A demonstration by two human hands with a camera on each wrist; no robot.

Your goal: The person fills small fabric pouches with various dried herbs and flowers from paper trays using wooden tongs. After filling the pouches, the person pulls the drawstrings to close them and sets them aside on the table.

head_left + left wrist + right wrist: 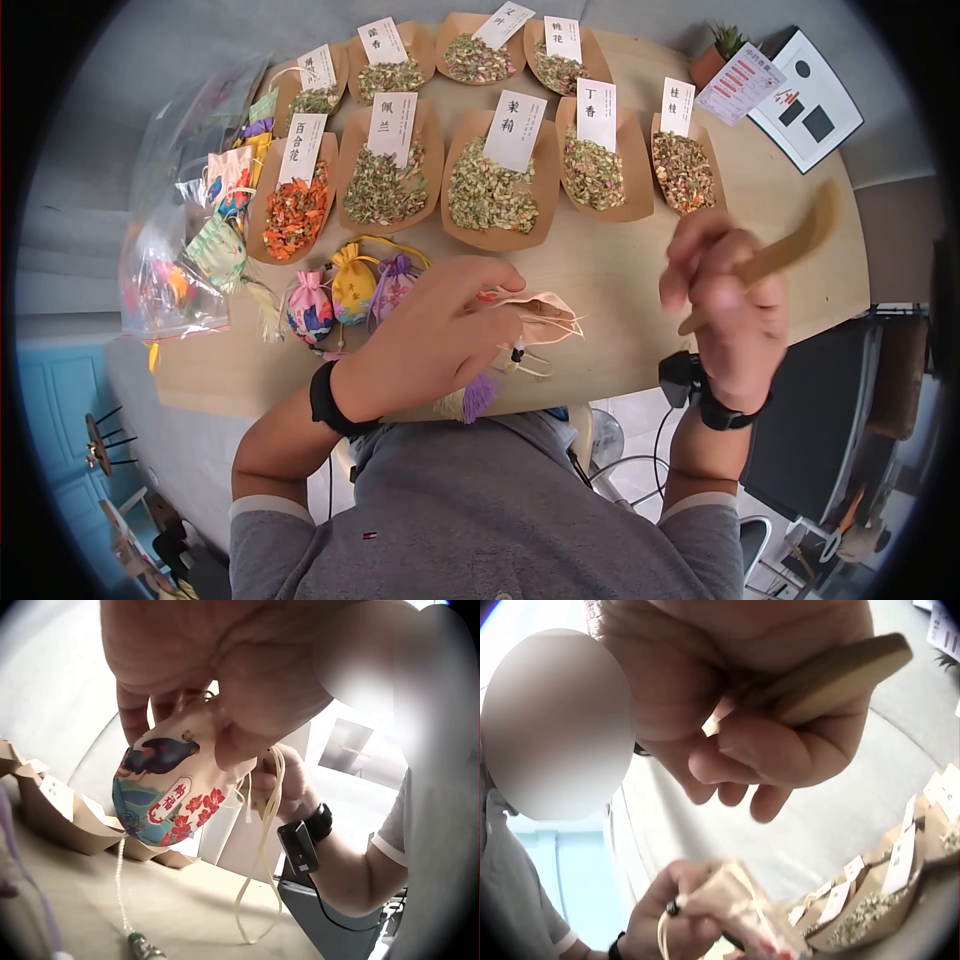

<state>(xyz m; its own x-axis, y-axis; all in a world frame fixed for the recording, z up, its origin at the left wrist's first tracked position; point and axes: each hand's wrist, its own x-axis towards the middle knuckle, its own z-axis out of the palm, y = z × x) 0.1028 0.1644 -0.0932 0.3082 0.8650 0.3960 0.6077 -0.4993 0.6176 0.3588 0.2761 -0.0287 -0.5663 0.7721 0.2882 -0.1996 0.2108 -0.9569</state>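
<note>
My left hand (440, 335) pinches a cream drawstring pouch (545, 318) by its side near the front of the table. In the left wrist view the pouch (169, 784) shows a dark bird, red flowers and a label, with a beaded cord and loose strings hanging. A purple tassel (479, 396) hangs below the left hand. To the right, my right hand (728, 300) grips a wooden scoop (790, 245), its broad end pointing up and right, apart from the pouch. The right wrist view shows fingers curled round the scoop (840, 679).
Several paper trays of dried herbs with name cards (515, 130) stand across the table (610, 370). Pink, yellow (352, 285) and purple pouches lie left of my left hand. A plastic bag (165, 270) is at the left edge; a potted plant (722, 50) and white board (830, 120) stand back right.
</note>
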